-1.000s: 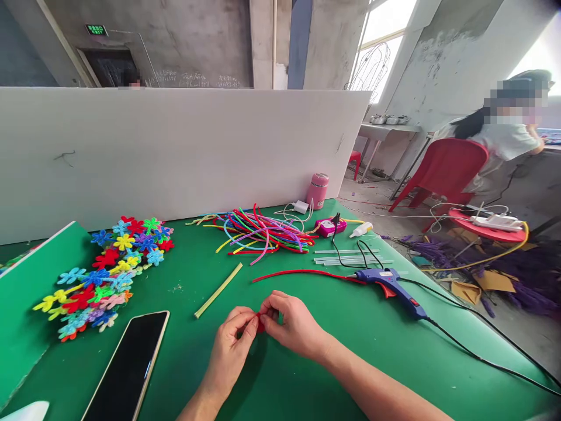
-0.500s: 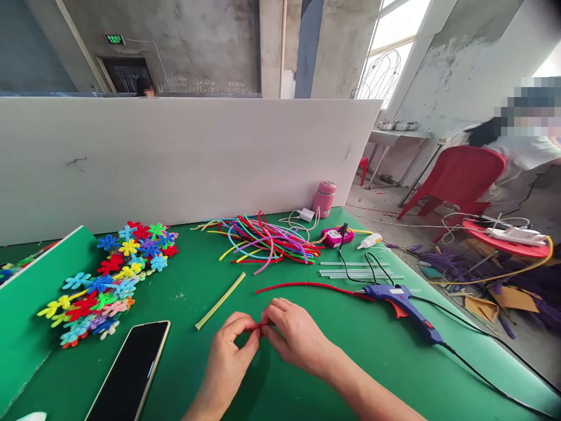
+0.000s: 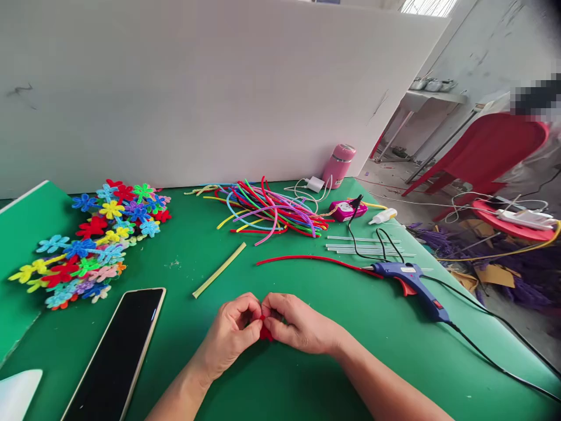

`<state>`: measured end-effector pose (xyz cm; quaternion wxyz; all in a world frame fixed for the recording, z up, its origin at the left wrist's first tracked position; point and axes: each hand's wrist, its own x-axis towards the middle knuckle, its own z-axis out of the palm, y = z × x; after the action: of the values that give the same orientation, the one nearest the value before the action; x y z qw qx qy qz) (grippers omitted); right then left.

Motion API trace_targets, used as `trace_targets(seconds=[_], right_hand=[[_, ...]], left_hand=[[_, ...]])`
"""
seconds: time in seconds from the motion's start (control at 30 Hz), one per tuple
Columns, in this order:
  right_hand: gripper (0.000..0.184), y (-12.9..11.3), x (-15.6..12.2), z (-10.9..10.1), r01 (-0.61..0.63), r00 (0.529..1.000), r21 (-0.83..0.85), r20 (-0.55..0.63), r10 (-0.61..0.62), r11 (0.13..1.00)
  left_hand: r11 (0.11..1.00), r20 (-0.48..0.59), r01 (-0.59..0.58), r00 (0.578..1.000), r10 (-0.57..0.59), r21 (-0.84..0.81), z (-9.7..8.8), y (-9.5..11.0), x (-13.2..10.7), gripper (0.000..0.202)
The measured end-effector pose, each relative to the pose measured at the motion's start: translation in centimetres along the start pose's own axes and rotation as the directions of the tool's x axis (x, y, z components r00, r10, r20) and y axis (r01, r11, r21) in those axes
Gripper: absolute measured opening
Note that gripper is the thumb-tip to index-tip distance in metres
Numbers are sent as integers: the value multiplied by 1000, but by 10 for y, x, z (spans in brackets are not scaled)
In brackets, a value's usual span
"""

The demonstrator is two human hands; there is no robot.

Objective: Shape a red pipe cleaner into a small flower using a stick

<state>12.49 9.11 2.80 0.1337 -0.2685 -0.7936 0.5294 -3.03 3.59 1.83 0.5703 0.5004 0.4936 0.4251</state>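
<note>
Between my fingertips is a small red pipe-cleaner piece (image 3: 265, 333), mostly covered by the hands. My left hand (image 3: 234, 330) pinches it from the left, and my right hand (image 3: 295, 324) pinches it from the right, fingertips nearly meeting. Its full shape is hidden. Beyond the hands, a long red pipe cleaner (image 3: 302, 257) runs to the nozzle of a blue glue gun (image 3: 407, 275). A pale yellow-green strip (image 3: 219, 271) lies ahead of my left hand. Further back is a heap of coloured pipe cleaners (image 3: 272, 210).
Colourful pipe-cleaner flowers (image 3: 92, 248) are piled at left, near a phone (image 3: 116, 351). Clear glue sticks (image 3: 368, 248), a pink power socket (image 3: 348, 210), a white bottle (image 3: 383, 216) and a pink flask (image 3: 339, 166) stand or lie at right. Cables trail off the right edge. A white panel (image 3: 210, 93) closes the back.
The view has tilted down, so things sit higher in the picture. My hands have drawn level with each other, and more of the red piece shows beneath the fingertips.
</note>
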Motion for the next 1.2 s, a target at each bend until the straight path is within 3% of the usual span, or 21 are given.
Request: trace_targets(seconds=[0.23,0.73,0.8,0.97,1.1,1.2], right_hand=[[8,6,1,2,-7,998,140,64,-3,990],[8,8,2,1,-1,997,201,73,-14,980],[8,10,3,2,-16,999,251,33,8,968],[23,15,7,8,6,976,477,-195,99,879],[30,13,10,12,46,970,577,-222,103,815],[31,7,10,10,31,953,565,-264,145,824]], left_hand=[[975,65,47,997,-34,-215,-1,-9,-2,13],[949,68,88,995,-71,-303,-4,-11,-2,16],[935,25,101,995,-98,-340,-3,-9,-1,16],[864,-108,130,972,-207,-487,1,-2,2,24],[913,-151,97,974,-169,-397,4,-2,0,19],[904,-174,76,971,-162,-420,5,-2,-2,15]])
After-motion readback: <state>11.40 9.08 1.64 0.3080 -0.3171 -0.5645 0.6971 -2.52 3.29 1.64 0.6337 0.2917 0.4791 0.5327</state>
